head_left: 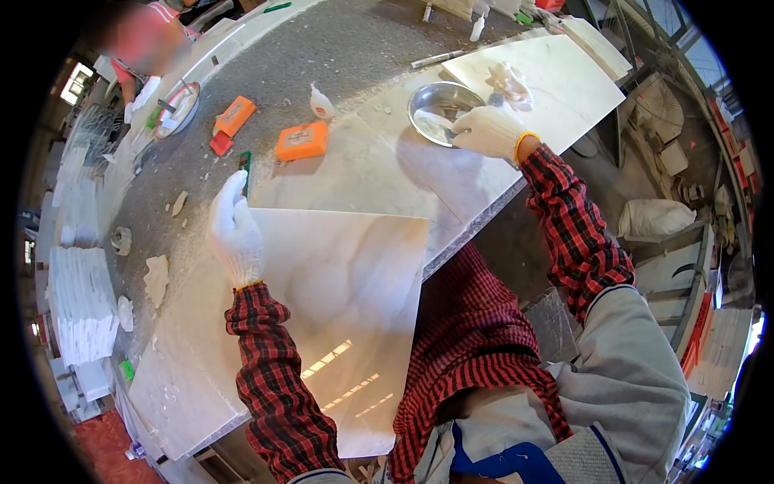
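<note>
My left hand, in a white knit glove, is at the far left corner of a glossy cream marble slab. Its fingers are stretched away from me, and whether they touch the slab is unclear. A green-handled knife lies just beside the fingertips. Further right, my gloved right hand is closed at the rim of a round metal bowl. White paste sits inside the bowl. A small grey piece shows above that hand; what the fingers grip is hidden.
Orange boxes and a white squeeze bottle stand on the dusty table. Crumpled film lies on another pale slab. At the far left, a person works near a basin. Stacked slabs line the left.
</note>
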The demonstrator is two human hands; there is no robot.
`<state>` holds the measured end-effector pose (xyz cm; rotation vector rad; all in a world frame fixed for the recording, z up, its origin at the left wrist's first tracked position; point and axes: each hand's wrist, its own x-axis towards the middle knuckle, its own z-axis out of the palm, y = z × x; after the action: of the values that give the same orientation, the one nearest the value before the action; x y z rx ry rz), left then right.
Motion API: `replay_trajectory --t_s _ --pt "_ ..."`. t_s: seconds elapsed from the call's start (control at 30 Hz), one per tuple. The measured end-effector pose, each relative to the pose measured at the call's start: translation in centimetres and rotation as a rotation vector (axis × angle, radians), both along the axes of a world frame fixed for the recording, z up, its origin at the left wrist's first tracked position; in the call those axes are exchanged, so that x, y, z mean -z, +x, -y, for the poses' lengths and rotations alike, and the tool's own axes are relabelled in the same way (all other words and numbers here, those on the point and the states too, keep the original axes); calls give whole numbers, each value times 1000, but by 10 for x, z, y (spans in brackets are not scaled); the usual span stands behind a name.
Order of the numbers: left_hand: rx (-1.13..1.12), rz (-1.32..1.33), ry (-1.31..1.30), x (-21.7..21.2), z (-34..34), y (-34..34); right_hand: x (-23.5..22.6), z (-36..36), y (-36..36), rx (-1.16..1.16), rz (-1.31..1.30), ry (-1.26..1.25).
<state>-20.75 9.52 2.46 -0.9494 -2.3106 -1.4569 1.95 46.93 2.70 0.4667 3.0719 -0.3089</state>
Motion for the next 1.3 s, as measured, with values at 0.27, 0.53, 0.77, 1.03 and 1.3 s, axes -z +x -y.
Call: replay_trajectory --t_s 0.27,0.53,0.77,1.03,1.3 --pt "1 46 -46 -1 5 -2 -10 4 5 -107 97 178" --pt "-17 0 -35 -2 3 1 -4 -9 15 151 -191 188" --pt "-3 31 -27 -1 2 -1 23 -14 0 254 -279 -97" --pt "7 56 -30 0 2 2 25 -30 18 -38 -406 -85" --pt "-14 -23 -45 6 6 -8 -26 56 5 319 -325 -878"
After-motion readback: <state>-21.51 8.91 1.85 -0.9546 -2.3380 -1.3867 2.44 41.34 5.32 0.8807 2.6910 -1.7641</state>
